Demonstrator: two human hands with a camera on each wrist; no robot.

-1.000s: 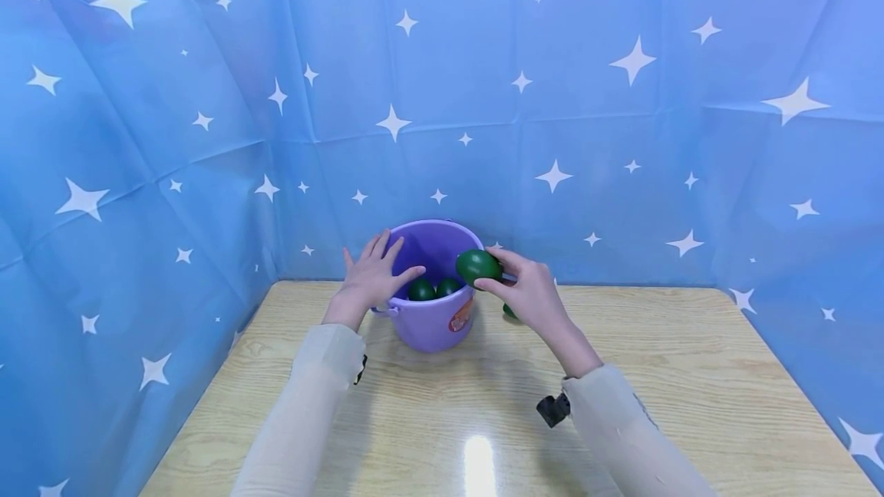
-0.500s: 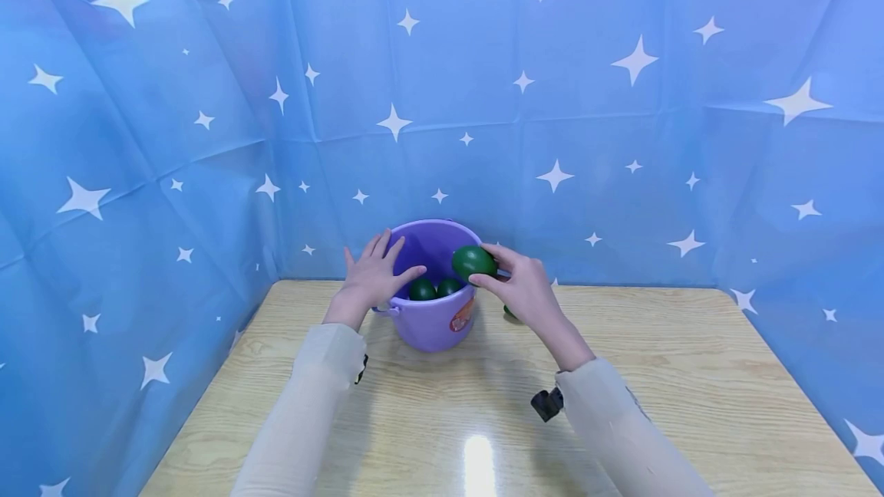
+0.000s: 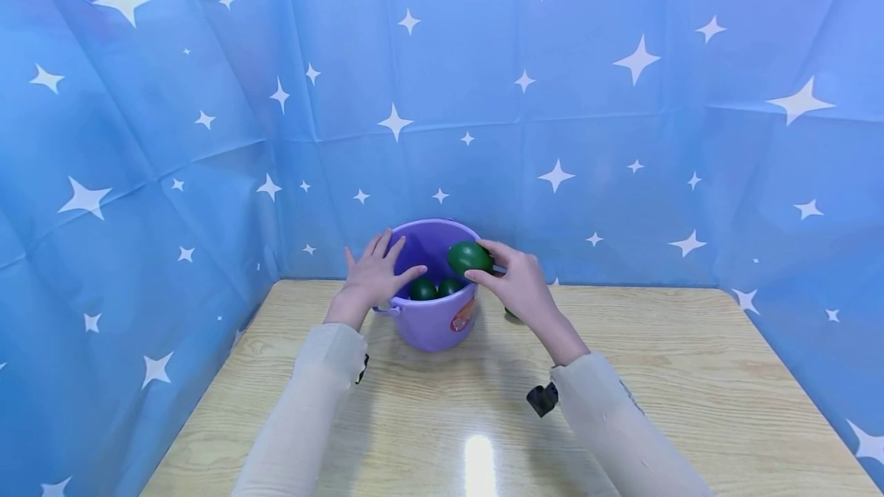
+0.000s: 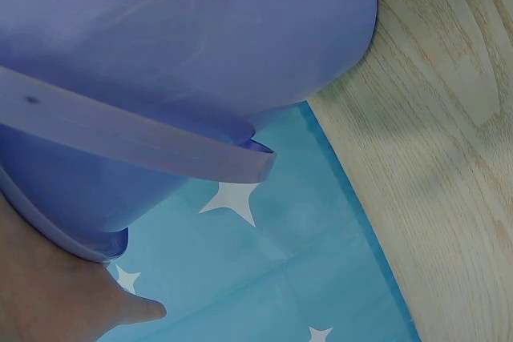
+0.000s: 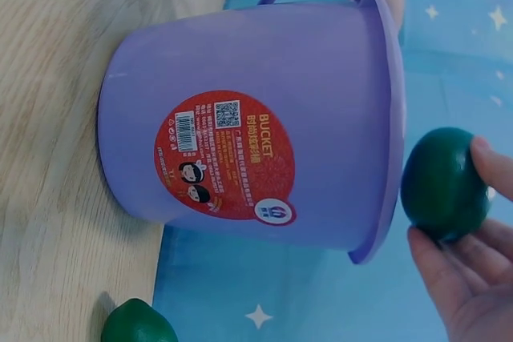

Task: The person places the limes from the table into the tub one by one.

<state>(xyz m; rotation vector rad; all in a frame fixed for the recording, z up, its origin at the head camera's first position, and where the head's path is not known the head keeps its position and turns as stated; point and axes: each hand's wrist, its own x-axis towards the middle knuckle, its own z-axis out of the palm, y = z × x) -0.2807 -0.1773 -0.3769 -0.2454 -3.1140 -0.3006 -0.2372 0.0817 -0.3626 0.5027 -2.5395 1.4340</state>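
A purple bucket (image 3: 424, 324) stands upright near the table's back edge, with two dark green oval fruits (image 3: 423, 289) showing inside. My left hand (image 3: 369, 278) rests on its left rim, fingers straight and spread. In the left wrist view, part of that hand (image 4: 56, 294) touches the rim. My right hand (image 3: 519, 282) pinches a smooth green oval fruit (image 3: 469, 258) between thumb and fingers, over the bucket's right rim. The right wrist view puts this held fruit (image 5: 445, 186) just beyond the mouth. Another green fruit (image 5: 138, 324) lies on the table beside the bucket, mostly hidden in the head view.
The bucket's handle (image 4: 136, 130) hangs down its outer side. Beneath everything is a light wood table (image 3: 428, 420). A blue star-printed cloth (image 3: 470, 83) hangs behind and along both sides, close to the bucket.
My right hand has moved slightly left and upward with the green fruit, bringing it further over the bucket's mouth. The left hand stays in place on the rim.
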